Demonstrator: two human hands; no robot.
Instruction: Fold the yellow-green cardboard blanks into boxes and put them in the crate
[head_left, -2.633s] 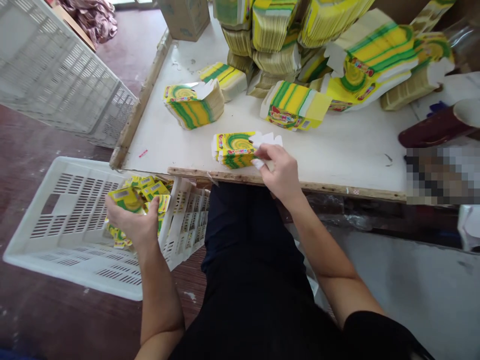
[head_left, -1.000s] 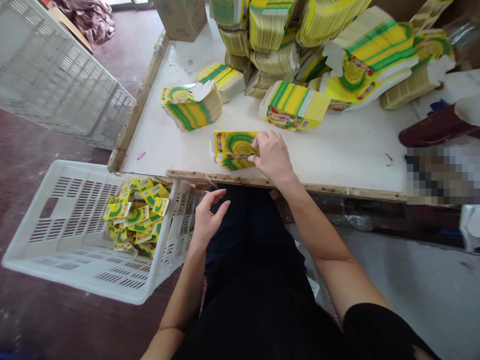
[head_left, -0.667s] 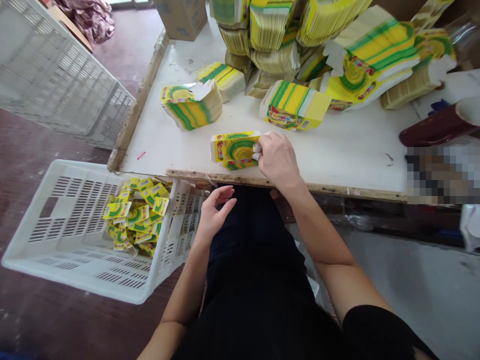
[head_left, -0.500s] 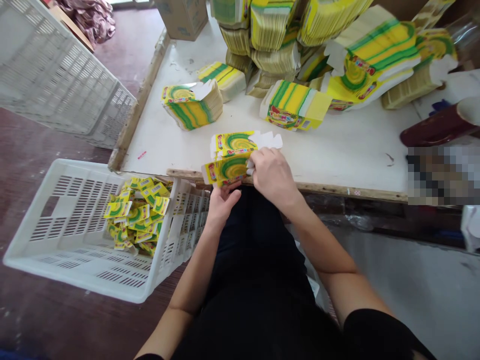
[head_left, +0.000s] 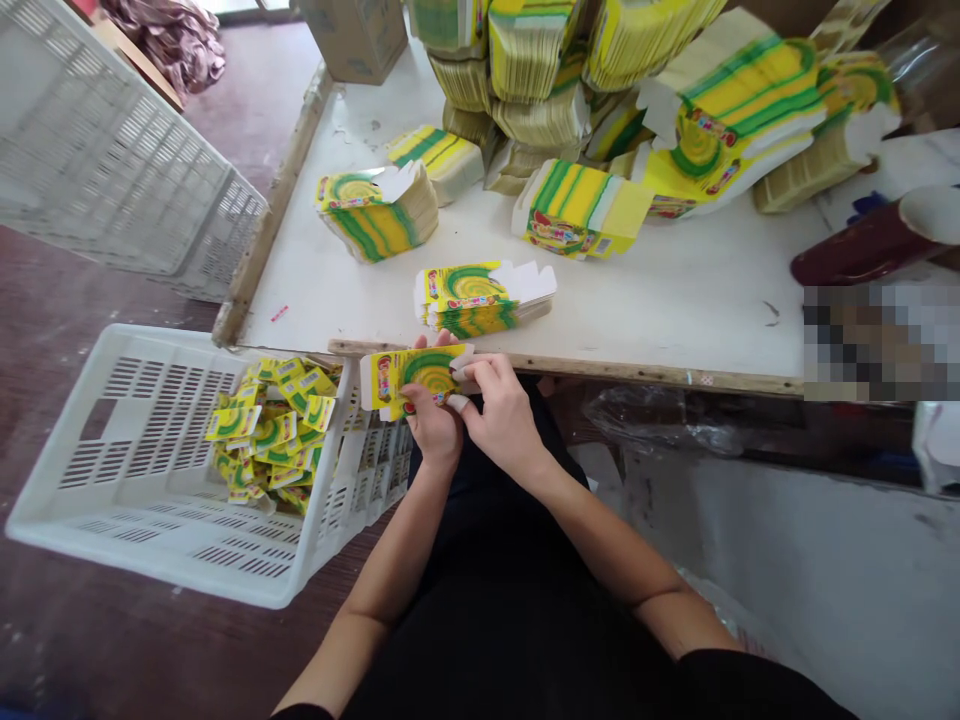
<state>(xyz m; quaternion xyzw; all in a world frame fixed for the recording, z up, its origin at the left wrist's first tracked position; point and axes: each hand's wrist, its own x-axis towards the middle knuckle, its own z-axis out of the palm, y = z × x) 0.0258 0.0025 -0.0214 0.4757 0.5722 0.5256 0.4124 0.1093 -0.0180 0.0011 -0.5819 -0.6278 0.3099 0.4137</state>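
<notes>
Left hand [head_left: 437, 430] palm-up under yellow carton [head_left: 390, 376]

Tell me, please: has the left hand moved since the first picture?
Yes: the left hand has moved rightward, from over the white crate to near the table's wooden front edge.

Held carton [head_left: 420, 366]: partly covered | rear stacks [head_left: 527, 65]: cut by top edge | far-right patch [head_left: 881, 342]: pixelated, unreadable

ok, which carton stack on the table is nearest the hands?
The low stack by the table's wooden front edge, just beyond the left hand and right hand, white flaps pointing right. The other stacks sit farther back.
</notes>
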